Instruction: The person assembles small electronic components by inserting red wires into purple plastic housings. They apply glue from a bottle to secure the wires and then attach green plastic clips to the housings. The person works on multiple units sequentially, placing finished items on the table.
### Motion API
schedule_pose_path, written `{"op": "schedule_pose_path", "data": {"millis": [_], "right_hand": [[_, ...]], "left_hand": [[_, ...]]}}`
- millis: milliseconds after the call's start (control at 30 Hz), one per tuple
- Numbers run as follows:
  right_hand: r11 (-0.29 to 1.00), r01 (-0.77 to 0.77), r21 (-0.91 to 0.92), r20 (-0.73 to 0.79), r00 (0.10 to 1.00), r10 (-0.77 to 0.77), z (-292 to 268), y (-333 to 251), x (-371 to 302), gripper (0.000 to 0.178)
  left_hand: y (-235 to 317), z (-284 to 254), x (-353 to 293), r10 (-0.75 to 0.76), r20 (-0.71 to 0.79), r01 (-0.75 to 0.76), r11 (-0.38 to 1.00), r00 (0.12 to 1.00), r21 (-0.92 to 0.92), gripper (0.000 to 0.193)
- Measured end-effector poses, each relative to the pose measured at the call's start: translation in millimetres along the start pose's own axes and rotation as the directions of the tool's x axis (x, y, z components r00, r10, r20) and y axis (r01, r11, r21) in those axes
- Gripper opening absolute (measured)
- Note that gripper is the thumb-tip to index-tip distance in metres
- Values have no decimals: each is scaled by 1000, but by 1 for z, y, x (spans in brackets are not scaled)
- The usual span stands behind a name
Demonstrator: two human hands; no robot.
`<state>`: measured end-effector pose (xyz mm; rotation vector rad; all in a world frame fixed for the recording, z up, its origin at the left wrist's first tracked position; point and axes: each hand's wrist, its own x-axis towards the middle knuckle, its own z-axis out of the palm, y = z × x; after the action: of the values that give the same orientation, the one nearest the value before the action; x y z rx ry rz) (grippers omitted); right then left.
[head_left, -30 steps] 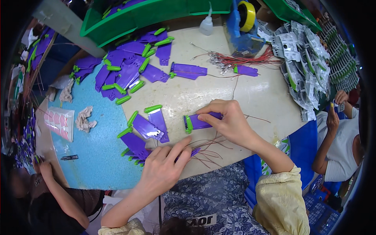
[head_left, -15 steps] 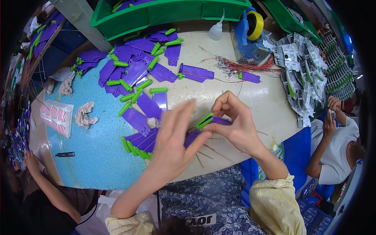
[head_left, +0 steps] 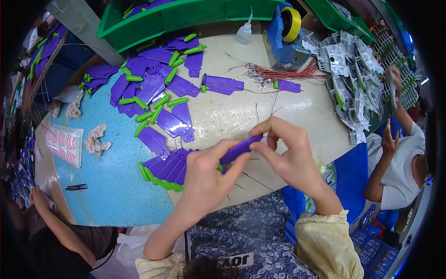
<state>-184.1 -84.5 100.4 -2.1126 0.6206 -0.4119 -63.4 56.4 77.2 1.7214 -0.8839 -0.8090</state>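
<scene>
A flat purple plastic piece with a green end [head_left: 239, 150] is held level above the near middle of the table. My left hand [head_left: 204, 176] is closed round its green end, which mostly hides behind the fingers. My right hand [head_left: 291, 156] pinches the other end between thumb and fingers. Just left of my left hand, a fan of similar purple pieces [head_left: 168, 168] lies overlapped, green ends towards me. Thin loose wires [head_left: 256, 180] lie on the table beneath my hands.
A heap of purple pieces [head_left: 151, 83] spreads beneath a green bin [head_left: 186, 21]. Behind are a dropper bottle [head_left: 244, 34], a tape dispenser [head_left: 283, 51] and red wires [head_left: 292, 72]. Grey plastic parts [head_left: 355, 79] pile up right. A cutter [head_left: 76, 187] lies left. People work on both sides.
The purple piece has turned, its green end now inside my left hand. My left hand has closed on it; my right hand has shifted to the far end. The view has shifted slightly.
</scene>
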Motion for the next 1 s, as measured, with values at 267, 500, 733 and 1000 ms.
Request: {"op": "schedule_pose_path", "data": {"millis": [267,500,733,1000], "right_hand": [[991,88,-97,-285,952,-112,-35,19,0,7],[944,243,223,118,954,-274,-13,-2,-19,7],[899,-39,-436,-360,923,-135,-71,124,37,15],[926,-143,-349,-215,974,69,-79,134,36,21]], "left_hand": [[1,-11,0,-333,269,428,690,904,-584,28],[-9,-5,11,-370,278,462,679,887,-571,26],[-21,-21,93,456,-74,-346,761,887,549,24],[-30,-16,89,412,25,-360,762,911,538,18]]}}
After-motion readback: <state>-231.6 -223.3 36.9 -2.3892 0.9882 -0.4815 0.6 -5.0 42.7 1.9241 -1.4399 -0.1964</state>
